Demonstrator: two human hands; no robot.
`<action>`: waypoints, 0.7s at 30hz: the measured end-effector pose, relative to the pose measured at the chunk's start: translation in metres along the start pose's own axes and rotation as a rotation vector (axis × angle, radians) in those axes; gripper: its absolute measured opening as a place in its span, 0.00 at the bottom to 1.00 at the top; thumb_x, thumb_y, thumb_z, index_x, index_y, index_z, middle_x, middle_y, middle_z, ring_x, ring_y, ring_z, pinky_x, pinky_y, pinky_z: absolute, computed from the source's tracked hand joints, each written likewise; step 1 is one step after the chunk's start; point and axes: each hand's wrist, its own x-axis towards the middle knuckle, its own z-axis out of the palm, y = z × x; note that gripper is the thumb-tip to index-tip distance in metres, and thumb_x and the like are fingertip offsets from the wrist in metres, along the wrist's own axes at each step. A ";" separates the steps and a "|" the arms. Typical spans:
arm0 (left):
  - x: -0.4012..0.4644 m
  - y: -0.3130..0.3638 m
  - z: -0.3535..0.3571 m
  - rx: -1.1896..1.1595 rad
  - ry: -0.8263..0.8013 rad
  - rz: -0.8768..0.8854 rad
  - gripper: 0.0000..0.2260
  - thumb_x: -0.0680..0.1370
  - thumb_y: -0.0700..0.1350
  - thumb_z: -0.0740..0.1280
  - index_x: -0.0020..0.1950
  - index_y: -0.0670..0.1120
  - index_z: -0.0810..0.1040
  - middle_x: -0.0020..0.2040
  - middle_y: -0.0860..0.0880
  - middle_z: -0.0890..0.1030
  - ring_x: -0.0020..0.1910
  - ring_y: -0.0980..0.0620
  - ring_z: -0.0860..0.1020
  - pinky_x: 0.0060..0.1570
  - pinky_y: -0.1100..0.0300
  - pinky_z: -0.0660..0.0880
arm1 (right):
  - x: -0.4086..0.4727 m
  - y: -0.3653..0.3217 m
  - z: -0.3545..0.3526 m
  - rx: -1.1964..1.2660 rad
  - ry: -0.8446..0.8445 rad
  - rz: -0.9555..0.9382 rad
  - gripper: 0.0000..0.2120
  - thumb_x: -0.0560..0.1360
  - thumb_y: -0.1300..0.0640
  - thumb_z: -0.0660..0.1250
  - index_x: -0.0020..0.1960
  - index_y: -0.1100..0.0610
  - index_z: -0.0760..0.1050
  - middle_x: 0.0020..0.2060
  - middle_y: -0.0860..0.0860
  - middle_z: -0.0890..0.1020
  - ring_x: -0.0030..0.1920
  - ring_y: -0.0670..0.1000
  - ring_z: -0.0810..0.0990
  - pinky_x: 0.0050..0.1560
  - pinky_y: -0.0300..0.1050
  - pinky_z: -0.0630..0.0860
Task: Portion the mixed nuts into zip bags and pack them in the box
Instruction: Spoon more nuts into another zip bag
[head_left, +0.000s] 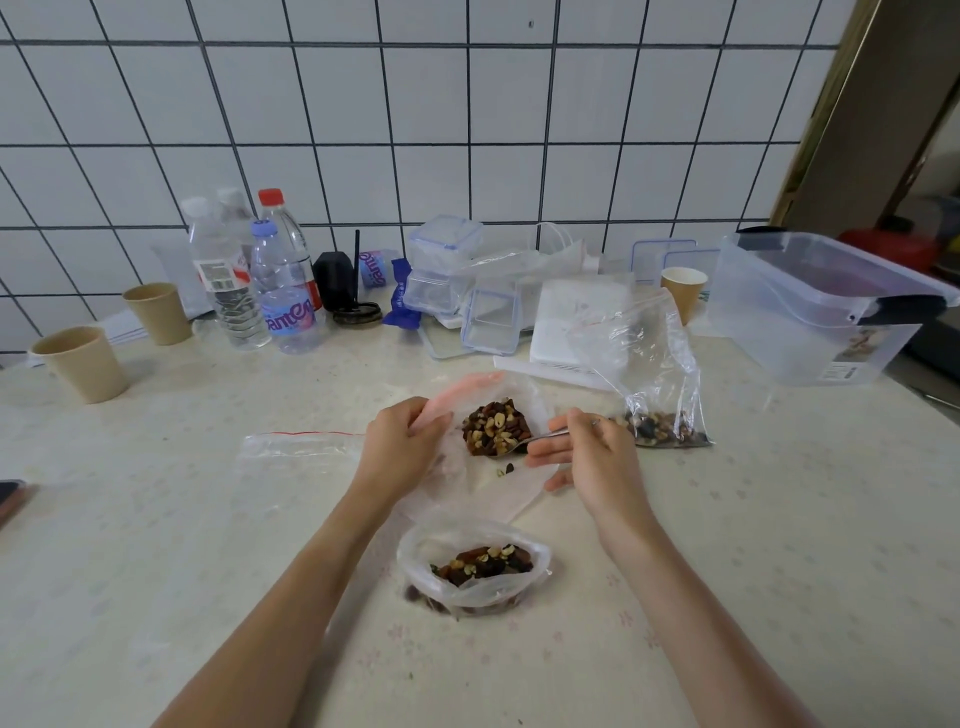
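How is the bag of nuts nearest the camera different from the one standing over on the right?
The near bag sits low and squat with its mouth rolled wide open; the right bag stands tall and crumpled. The near bag's nuts fill it nearly to the opening; the right bag's nuts cover only its bottom, with much empty plastic above. Both are clear plastic, hold mixed nuts, and neither hand touches them.

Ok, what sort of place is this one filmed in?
Probably a home kitchen or pantry counter. A white tiled wall backs a pale counter crowded with water bottles, paper cups and clear food boxes, with nuts being spooned into zip bags.
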 end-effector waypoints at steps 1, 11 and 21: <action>0.001 0.000 -0.001 0.009 0.022 0.015 0.10 0.81 0.49 0.69 0.45 0.45 0.82 0.37 0.45 0.83 0.33 0.51 0.79 0.31 0.59 0.74 | 0.000 -0.001 0.000 0.018 0.011 0.007 0.16 0.87 0.55 0.56 0.51 0.61 0.78 0.36 0.56 0.87 0.38 0.56 0.88 0.29 0.47 0.80; -0.001 0.008 -0.006 0.110 0.119 0.094 0.07 0.82 0.44 0.67 0.59 0.52 0.82 0.47 0.56 0.83 0.44 0.56 0.80 0.37 0.65 0.72 | 0.002 -0.003 -0.004 0.255 0.004 0.142 0.16 0.88 0.56 0.54 0.53 0.64 0.77 0.42 0.66 0.86 0.39 0.60 0.88 0.29 0.47 0.79; -0.035 0.027 -0.043 0.173 0.120 0.116 0.18 0.80 0.52 0.72 0.68 0.50 0.77 0.63 0.56 0.79 0.57 0.57 0.79 0.47 0.67 0.72 | -0.009 -0.011 -0.005 0.354 -0.025 0.043 0.16 0.88 0.57 0.54 0.53 0.64 0.78 0.40 0.64 0.86 0.39 0.60 0.87 0.30 0.46 0.79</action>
